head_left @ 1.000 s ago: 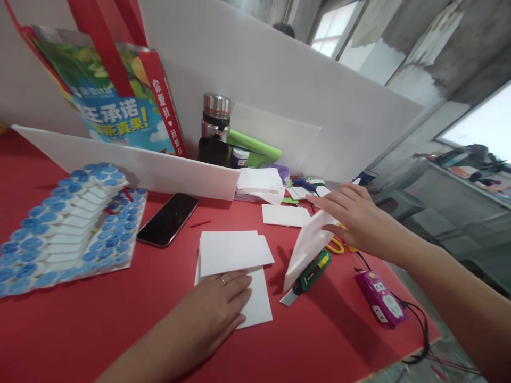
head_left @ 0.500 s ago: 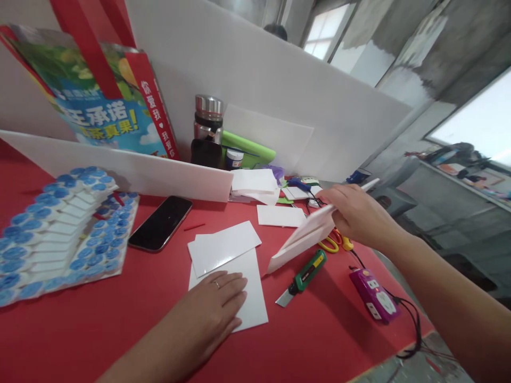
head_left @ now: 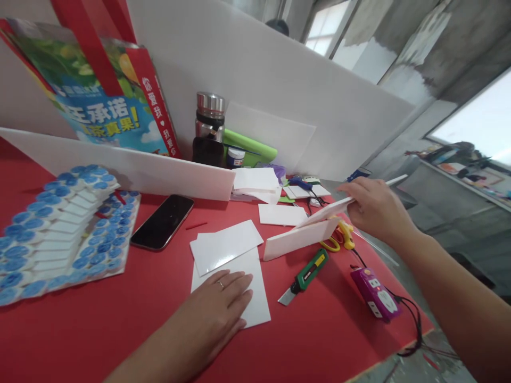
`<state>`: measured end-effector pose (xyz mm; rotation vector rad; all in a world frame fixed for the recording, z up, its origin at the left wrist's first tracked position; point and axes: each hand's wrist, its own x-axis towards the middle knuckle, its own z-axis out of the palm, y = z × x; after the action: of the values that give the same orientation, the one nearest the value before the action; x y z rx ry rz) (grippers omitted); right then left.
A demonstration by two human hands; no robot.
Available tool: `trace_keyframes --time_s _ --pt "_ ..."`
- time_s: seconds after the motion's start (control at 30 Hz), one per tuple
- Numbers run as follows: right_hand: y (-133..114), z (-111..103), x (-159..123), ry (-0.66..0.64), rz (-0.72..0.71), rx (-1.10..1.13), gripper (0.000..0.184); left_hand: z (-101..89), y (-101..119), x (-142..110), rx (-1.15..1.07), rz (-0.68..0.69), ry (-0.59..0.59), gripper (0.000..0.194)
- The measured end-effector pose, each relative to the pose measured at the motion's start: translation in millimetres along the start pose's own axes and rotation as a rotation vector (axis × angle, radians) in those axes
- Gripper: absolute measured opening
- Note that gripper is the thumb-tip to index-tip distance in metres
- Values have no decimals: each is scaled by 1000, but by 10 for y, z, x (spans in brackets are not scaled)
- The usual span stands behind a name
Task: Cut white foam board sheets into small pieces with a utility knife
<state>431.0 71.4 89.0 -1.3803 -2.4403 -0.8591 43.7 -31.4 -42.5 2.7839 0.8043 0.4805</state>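
My left hand [head_left: 221, 306], with a ring on one finger, lies flat with its fingers stretched out on a white board piece [head_left: 259, 298]. Another white rectangle [head_left: 227, 247] overlaps the far part of that piece. My right hand [head_left: 373, 205] grips a white foam board [head_left: 329, 211] on the right side, held tilted above the table. Just in front of it a white strip [head_left: 303, 239] stands on its long edge; whether it touches the held board I cannot tell. A green utility knife [head_left: 307, 274] with its blade out lies near the strip.
On the red table [head_left: 159, 319] are a phone [head_left: 162, 222], a blue-and-white stair-like model [head_left: 59, 229], yellow-handled scissors [head_left: 330, 244], a yellow tool [head_left: 346, 234] and a purple power strip [head_left: 375, 295] with cables. Behind stand a steel flask [head_left: 210, 114], a long white panel [head_left: 159, 173] and a bag [head_left: 107, 106].
My right hand has moved right and slightly up with the foam board. The white strip now shows apart from it, upright on the table. My left hand stays on the white piece.
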Motion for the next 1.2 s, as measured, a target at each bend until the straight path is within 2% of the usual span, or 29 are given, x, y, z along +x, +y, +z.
trace_keyframes --time_s 0.07,0.17,0.3,0.4,0.5,0.57,0.67,0.77,0.83,0.9,0.93,0.97,1.0,1.03,1.1,1.2 --pt "-31 94 36 -25 11 30 41 -33 16 13 -33 -38 9 39" --pt "-86 154 132 -102 4 90 43 -132 27 76 -110 -196 52 45" --pt "-130 101 191 -170 -56 174 53 -223 -22 393 -229 -452 27 72" --pt "-174 54 124 -161 -91 184 55 -134 -114 783 -364 -567 71 89" --pt "-281 -17 -20 -131 -88 205 48 30 -190 1093 -541 -599 168 84" --pt "-374 -129 -129 -106 -102 257 43 116 -197 1179 -586 -569 190 70" --pt "-440 -385 -218 -151 -123 431 38 177 -149 1146 -561 -360 191 35" --pt "-330 -521 -98 -310 -50 722 29 206 -86 1027 -452 -163 225 29" --pt "-227 -403 91 -476 57 803 36 235 -62 947 -356 -71 280 36" --pt "-190 -111 297 -722 75 546 51 279 -51 879 -279 21 330 41" --pt "-208 74 381 -809 31 347 69 304 -49 850 -256 52 348 42" --pt "-246 266 445 -856 11 283 89 330 -47 825 -242 71 361 44" --pt "-299 450 487 -884 -27 250 100 356 -45 805 -234 79 374 46" --pt "-358 613 507 -933 -107 183 103 381 -42 788 -234 78 390 47" --pt "-454 841 502 -954 -138 151 103 420 -37 767 -251 68 423 49" --pt "-449 927 479 -947 -132 148 99 449 -36 756 -294 57 457 52"
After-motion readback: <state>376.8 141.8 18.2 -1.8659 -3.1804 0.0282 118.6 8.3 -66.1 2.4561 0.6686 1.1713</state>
